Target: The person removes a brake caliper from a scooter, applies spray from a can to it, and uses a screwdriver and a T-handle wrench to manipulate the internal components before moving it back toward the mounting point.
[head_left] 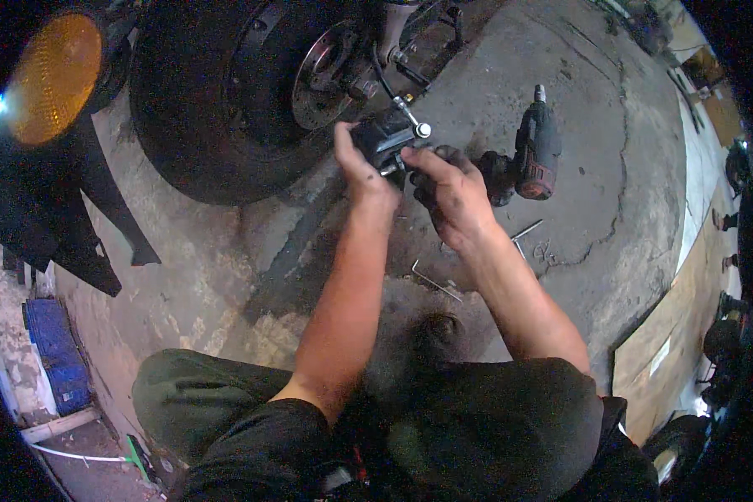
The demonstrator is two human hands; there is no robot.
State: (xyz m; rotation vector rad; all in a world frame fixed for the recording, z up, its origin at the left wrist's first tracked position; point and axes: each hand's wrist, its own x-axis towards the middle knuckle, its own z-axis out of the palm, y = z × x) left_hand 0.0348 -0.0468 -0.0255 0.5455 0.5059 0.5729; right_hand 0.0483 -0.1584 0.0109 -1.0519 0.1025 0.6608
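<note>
My left hand point(365, 171) is wrapped round a dark brake caliper point(383, 135) from its left side and below, holding it off the floor. A brake hose point(382, 77) runs up from the caliper, past a shiny bolt head point(423, 130) on its right. My right hand point(458, 194) grips the caliper's lower right side, thumb and fingers closed near a small silver pin point(390, 169). Its fingertips are partly hidden, so any small part between them cannot be made out. Just beyond stands a wheel with a black tyre point(188, 109) and a brake disc point(314, 79).
A cordless power driver point(537, 155) with a socket lies right of my hands. Near my right forearm are a hex key point(433, 280) and another thin metal tool point(527, 228). An orange lens point(58, 79) and black panel point(46, 209) stand at left; cardboard point(678, 343) lies at right.
</note>
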